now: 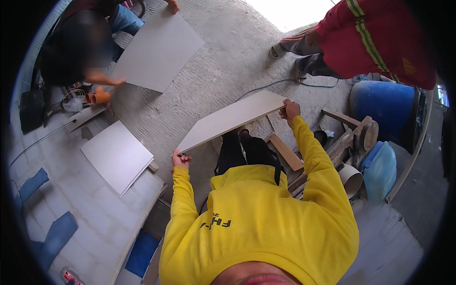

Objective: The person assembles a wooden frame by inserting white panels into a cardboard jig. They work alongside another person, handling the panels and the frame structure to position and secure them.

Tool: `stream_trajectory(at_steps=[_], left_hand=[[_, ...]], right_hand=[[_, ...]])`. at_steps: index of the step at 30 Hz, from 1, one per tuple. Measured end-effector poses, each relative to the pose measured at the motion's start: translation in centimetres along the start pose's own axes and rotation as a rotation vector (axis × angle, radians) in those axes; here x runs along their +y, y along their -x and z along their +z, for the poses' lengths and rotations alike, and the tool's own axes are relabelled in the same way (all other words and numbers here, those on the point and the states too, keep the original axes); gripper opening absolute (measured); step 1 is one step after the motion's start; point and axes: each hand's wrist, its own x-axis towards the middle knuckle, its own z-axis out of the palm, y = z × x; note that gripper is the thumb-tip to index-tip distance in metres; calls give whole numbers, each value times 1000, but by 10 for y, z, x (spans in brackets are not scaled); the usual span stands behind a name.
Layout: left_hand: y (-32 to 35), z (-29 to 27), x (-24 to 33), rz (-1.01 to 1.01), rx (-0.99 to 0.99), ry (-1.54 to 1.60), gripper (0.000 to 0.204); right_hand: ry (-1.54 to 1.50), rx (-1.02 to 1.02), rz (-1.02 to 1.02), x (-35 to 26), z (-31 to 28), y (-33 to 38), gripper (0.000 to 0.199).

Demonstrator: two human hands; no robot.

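Two hands carry one large pale tile point(232, 119), held flat and slightly tilted above the rough concrete floor point(213, 61), in front of the person's yellow sweatshirt point(256, 218).

Left hand point(181, 158): closed on the tile's near left corner, fingers curled over the edge.
Right hand point(289, 110): closed on the tile's far right corner, thumb on top.

Tile edges: the long near edge runs from one hand to the other, over the person's dark trousers point(244, 149); the far edge is free, with bare concrete beyond it.

Left side: a second tile point(117, 156) lies flat on the paved strip point(90, 213), well apart from the held one. Further off, a third tile point(159, 47) rests on the concrete under the hands of a crouching person point(80, 47).

Right side: a wooden plank point(285, 151) lies just below the held tile's right end. Beyond it, timber pieces point(349, 135), a blue barrel point(384, 107) and a light blue jerrycan point(381, 171) crowd the edge. A person in a red jacket point(375, 38) stands beyond the far right corner, and a thin cable point(270, 85) crosses the concrete between.
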Motion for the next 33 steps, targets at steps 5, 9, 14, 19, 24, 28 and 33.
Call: stream_trajectory(at_steps=[5,9,14,19,24,28,33], left_hand=[[-22,-15,-25,-17,47,137,28],[-36,-13,-38,-29,52,205,29],[-53,-7,-36,-57,54,248,29],[-67,4,-27,-65,85,252,30],[-79,18,-23,-97,114,251,27],[-85,21,-25,-117,129,241,32],[-89,26,-28,-112,133,234,30]], right_hand=[[123,-57,-6,-17,49,-45,20],[194,-102,17,-20,72,-77,21],[223,-96,56,-23,96,-111,22],[253,-82,77,-33,117,-131,24],[301,-65,63,-35,125,-155,25],[279,-47,40,-36,130,-162,24],[301,-28,41,-38,128,-169,23]])
